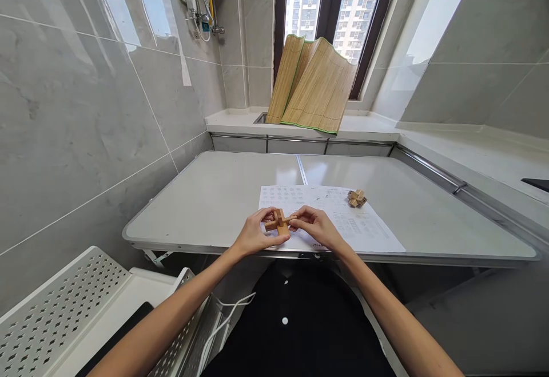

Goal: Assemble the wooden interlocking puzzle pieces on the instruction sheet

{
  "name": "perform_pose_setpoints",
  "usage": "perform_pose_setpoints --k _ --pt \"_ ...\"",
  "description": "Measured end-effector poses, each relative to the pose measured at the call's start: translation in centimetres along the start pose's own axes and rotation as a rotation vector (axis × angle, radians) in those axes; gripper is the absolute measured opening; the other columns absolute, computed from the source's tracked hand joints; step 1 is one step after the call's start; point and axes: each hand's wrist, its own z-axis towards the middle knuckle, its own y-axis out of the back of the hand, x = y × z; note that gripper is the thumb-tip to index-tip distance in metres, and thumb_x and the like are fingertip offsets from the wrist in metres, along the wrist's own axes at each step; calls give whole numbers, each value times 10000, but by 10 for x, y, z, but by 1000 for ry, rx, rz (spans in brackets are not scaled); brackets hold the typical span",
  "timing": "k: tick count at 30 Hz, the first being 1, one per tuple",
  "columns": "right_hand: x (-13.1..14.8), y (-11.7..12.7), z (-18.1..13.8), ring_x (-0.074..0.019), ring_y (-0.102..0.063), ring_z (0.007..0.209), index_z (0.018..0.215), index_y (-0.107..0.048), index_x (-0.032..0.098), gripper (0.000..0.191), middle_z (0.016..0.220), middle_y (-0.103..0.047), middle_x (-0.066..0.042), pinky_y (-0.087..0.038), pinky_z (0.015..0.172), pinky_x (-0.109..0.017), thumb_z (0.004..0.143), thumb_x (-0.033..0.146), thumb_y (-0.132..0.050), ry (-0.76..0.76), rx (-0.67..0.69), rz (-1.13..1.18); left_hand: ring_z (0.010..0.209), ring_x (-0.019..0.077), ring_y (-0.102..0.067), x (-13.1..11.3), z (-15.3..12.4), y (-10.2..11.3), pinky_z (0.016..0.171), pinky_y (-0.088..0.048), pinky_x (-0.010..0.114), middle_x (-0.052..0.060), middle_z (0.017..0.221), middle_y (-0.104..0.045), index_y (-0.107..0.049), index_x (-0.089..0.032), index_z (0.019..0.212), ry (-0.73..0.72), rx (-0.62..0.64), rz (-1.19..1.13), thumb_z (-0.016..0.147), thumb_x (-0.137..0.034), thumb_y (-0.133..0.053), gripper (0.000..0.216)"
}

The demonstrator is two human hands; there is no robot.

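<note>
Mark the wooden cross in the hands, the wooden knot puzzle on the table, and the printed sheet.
wooden cross [281,223]: head view, where its bars cross.
wooden knot puzzle [356,198]: head view, on its middle.
printed sheet [373,234]: head view, on its bare right part.

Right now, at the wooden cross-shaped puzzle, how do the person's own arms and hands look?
The left arm and right arm are bare as far as the picture shows: no sleeves, gloves, watch or bracelet. The left hand and right hand show no rings I can make out. A black garment with small white buttons covers the torso.
</note>
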Motion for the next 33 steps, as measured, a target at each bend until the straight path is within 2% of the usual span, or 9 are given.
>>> perform_pose_setpoints --k 4,10,14,18,21,23,26,28,33 --pt "8 0 2 -189 -737 766 883 -678 191 316 923 -781 -50 -596 807 -368 775 427 -859 -34 56 46 1139 294 -684 3 0 3 1054 -532 460 113 1212 -711 -626 -164 1268 26 50 -92 707 -370 -870 646" --pt "13 -10 2 -199 -744 803 902 -674 200 308 919 -775 -46 -599 841 -379 799 438 -841 -1 -20 56 1262 320 -624 2 0 9 1112 -479 500 131 1330 -647 -524 -207 1387 87 103 -229 733 -385 -874 762" --pt "13 -21 3 -203 -751 828 896 -666 204 314 947 -763 -42 -604 893 -399 802 448 -839 -22 -82 122 1304 329 -596 0 2 11 1153 -431 505 145 1391 -628 -515 -210 1419 81 71 -271 738 -394 -876 792" --pt "6 -32 4 -201 -744 934 901 -678 203 325 1057 -745 -38 -573 1006 -404 766 422 -876 -64 -76 298 1296 328 -609 1 5 6 1113 -474 471 158 1385 -637 -528 -175 1404 94 20 -361 809 -509 -791 731" --pt "0 -37 4 -199 -726 1009 882 -673 199 343 1047 -746 -34 -529 1079 -397 745 422 -894 -88 -114 382 1195 301 -664 1 6 3 1055 -503 431 127 1285 -694 -564 -181 1362 77 -8 -251 874 -557 -706 632" --pt "-4 -37 4 -204 -726 1009 876 -662 197 374 1065 -747 -41 -528 1078 -400 733 452 -896 -96 -146 377 1051 267 -694 -1 4 3 967 -528 396 101 1146 -732 -632 -180 1244 60 -10 -112 935 -553 -623 485" --pt "-8 -35 2 -206 -736 949 890 -643 195 408 1073 -743 -55 -553 1024 -408 741 493 -879 -85 -175 276 854 224 -665 -6 2 5 828 -521 352 79 938 -718 -671 -166 1012 1 17 59 1012 -491 -488 372" --pt "-10 -32 1 -203 -734 883 911 -626 198 406 976 -746 -50 -570 961 -407 781 515 -844 -57 -160 150 759 201 -632 -10 2 6 767 -502 333 59 844 -684 -654 -168 977 -15 35 101 1034 -436 -436 350" --pt "-5 -27 0 -197 -711 743 915 -592 209 406 790 -708 -22 -586 784 -381 844 569 -766 -3 -44 -54 802 202 -613 -18 3 7 753 -484 319 58 901 -669 -640 -180 1017 -24 44 85 1017 -429 -478 297"
